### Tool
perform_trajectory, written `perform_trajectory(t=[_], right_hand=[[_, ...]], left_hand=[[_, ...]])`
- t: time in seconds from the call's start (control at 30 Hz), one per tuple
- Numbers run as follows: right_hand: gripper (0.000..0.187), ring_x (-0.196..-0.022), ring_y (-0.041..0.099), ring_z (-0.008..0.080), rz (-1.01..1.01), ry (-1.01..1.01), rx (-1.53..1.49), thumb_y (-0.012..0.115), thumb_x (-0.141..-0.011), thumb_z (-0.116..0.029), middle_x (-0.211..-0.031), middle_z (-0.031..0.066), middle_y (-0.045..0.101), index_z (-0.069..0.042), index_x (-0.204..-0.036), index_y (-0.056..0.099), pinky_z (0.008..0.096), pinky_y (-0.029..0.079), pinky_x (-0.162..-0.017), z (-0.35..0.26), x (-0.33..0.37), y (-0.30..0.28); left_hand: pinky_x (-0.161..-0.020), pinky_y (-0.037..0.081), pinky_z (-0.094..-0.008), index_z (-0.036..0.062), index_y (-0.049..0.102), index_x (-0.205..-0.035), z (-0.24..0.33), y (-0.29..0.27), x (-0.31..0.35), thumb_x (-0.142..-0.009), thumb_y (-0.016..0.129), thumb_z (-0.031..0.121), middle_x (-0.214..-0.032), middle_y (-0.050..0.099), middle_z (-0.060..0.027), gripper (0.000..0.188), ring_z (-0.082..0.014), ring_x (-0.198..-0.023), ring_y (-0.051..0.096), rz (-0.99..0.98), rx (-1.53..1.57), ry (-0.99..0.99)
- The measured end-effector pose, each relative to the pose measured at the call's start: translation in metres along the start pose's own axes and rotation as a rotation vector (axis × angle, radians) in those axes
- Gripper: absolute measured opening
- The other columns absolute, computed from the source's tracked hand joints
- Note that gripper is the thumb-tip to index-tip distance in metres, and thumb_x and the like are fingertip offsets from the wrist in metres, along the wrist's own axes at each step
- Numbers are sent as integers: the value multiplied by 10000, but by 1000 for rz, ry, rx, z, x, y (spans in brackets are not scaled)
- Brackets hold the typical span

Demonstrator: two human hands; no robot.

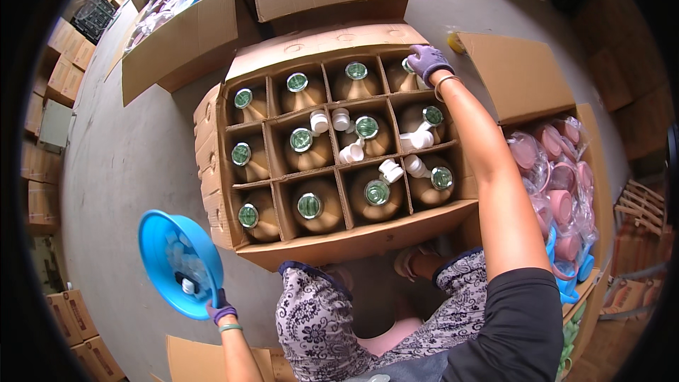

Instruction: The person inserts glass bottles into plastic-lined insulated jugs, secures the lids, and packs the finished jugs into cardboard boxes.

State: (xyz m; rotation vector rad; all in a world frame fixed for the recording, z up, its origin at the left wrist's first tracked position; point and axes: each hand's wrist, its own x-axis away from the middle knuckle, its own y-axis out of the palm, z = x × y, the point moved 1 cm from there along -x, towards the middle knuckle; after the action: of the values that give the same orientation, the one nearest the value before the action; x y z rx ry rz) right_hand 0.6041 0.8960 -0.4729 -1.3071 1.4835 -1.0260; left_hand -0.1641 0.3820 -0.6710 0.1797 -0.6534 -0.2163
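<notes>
A divided cardboard carton (353, 242) stands open before me, a bottle-shaped, gold-brown flask with a green-tinted round mouth in each compartment, such as this flask (309, 209). White plastic stoppers (320, 122) lie beside several flask necks in the middle and right compartments. My right hand (428, 64), in a purple glove, is at the far right compartment with fingers curled by the flask neck (408, 78); what they hold is hidden. On the left, my gloved left hand (221, 309) grips the rim of a tilted blue basin (151, 255), which holds a white stopper (188, 286) and pale, translucent pieces.
To the right, an open carton (601, 191) holds pink plastic-wrapped parts (562, 205) and blue ones. Two more open cartons (191, 46) stand beyond the flasks, the left one full of wrapped parts. Stacked boxes (69, 60) line the left side. My knees (315, 311) are close to the carton's near side.
</notes>
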Motion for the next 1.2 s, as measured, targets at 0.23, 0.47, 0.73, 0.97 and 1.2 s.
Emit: perform_trajectory(t=[0.23,0.47,0.73,0.97,1.2], right_hand=[[570,-1379,400,293,-82,64,212,414,-963,-516,-1487,84,453,-185,-1426,460,574,249,-1127,-13,-2,34],[673,-1429,302,326,-279,61,175,563,-845,-513,-1533,173,359,-161,-1415,496,459,294,-1126,52,-7,-18],[749,-1435,286,331,-475,268,398,709,-732,-532,-1482,155,421,-142,-1356,570,563,274,-1132,15,36,-17],[664,-936,622,408,-66,-227,-171,672,-775,-262,-1013,225,624,-203,-1405,471,456,510,-857,-5,110,-29],[512,-1384,350,325,63,-215,109,545,-920,-446,-1385,86,521,-174,-1353,517,589,201,-1129,22,165,-1]], left_hand=[[-959,520,-466,-58,591,-1150,-87,-80,22,-840,515,319,-1092,635,-230,495,-367,-1008,631,63,-195,-32],[-1048,414,-427,-48,470,-1308,-35,-38,87,-934,520,331,-1269,530,-228,535,-340,-1171,531,217,-632,218],[-1147,281,-417,-74,372,-1422,64,287,341,-964,525,185,-1450,437,-203,548,-295,-1355,406,-947,-520,1019],[-898,470,-393,155,613,-1202,-93,478,357,-732,703,138,-1168,620,-55,479,-261,-1030,599,-1379,-1417,1989],[-781,552,-439,237,551,-1243,-163,483,341,-719,729,91,-1208,519,-94,572,-328,-924,636,-1267,-1510,1735]])
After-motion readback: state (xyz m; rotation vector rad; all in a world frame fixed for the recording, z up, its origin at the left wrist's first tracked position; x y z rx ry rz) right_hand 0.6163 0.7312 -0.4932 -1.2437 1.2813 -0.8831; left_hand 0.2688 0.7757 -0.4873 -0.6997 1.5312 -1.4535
